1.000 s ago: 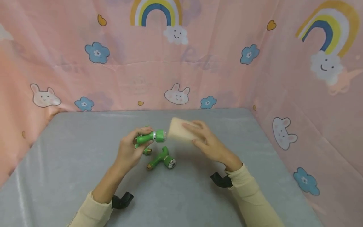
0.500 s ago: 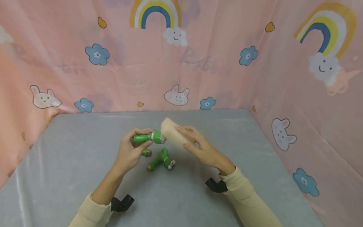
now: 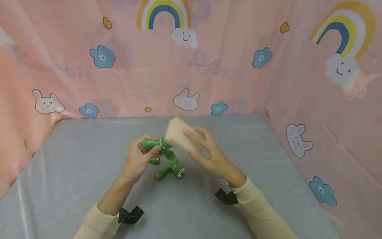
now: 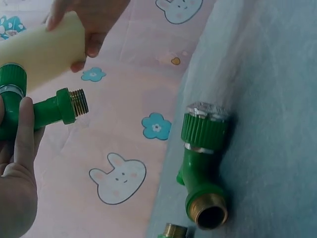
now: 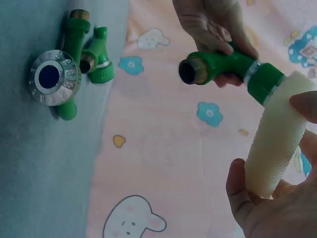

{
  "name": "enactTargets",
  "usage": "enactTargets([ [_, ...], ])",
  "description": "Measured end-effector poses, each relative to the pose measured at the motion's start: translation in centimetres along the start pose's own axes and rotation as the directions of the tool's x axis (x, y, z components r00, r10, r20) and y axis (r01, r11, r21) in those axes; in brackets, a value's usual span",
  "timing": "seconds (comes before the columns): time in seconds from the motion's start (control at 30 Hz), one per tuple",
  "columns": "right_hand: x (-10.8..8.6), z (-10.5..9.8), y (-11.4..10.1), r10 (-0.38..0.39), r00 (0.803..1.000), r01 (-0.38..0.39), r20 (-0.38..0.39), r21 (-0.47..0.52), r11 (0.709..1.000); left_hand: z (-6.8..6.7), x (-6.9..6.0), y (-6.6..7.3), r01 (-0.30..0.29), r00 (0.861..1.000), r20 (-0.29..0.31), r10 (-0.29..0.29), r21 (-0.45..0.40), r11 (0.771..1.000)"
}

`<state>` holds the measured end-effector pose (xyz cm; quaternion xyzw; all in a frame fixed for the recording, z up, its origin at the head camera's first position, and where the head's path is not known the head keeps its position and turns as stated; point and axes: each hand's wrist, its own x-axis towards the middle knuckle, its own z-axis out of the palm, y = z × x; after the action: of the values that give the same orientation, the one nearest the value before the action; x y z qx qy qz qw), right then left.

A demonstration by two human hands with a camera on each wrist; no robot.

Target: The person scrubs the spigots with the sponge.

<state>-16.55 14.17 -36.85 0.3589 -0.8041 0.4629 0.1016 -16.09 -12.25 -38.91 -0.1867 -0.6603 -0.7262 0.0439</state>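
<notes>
My left hand [image 3: 136, 162] holds a green water tap [image 3: 151, 143] above the table, thumb and fingers around its body. A brass threaded end of this tap [image 4: 52, 109] shows in the left wrist view. A cream sponge [image 3: 180, 134] is gripped between the thumb and fingers of my right hand [image 3: 216, 161]. In the right wrist view the sponge [image 5: 277, 141] lies against the ribbed knob end of the held tap [image 5: 228, 65]. Below the hands, a second green tap [image 3: 170, 168] with a silver-faced knob lies on the table. A third tap [image 5: 99, 59] lies beside it, partly hidden in the head view.
The grey cloth-covered table [image 3: 74, 186] reaches back to a pink printed curtain [image 3: 143, 76], which also runs along the right side. Black curved pieces [image 3: 131, 215] stick out from both sleeve cuffs.
My right hand has brought the sponge leftward onto the knob end of the held tap and tilted it. The held tap has turned in my left hand. The taps on the table stay put.
</notes>
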Motion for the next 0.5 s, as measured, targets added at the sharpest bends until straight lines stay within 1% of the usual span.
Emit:
enactTargets([
  [0.13,0.02,0.39,-0.13,0.018,1.0,-0.018,-0.006,-0.024,1.0,0.17,0.16,-0.02,0.031,0.999,0.036,-0.029,-0.064,0.997],
  [0.23,0.04,0.39,-0.05,0.045,0.999,-0.044,0.003,-0.043,0.998,-0.07,0.25,-0.17,0.076,0.996,0.055,-0.069,-0.146,0.986],
  [0.33,0.08,0.14,0.08,0.067,0.998,-0.066,0.014,-0.058,0.996,-0.42,0.27,-0.35,0.134,0.991,0.057,-0.124,-0.235,0.963],
  [0.4,0.05,-0.13,0.19,0.078,0.997,-0.077,0.014,-0.069,0.995,-0.63,0.26,-0.46,0.171,0.985,0.04,-0.166,-0.291,0.941],
  [0.5,-0.07,-0.51,0.35,0.064,0.998,-0.065,-0.016,-0.092,0.994,-0.69,0.28,-0.51,0.215,0.975,0.017,-0.221,-0.322,0.922],
])
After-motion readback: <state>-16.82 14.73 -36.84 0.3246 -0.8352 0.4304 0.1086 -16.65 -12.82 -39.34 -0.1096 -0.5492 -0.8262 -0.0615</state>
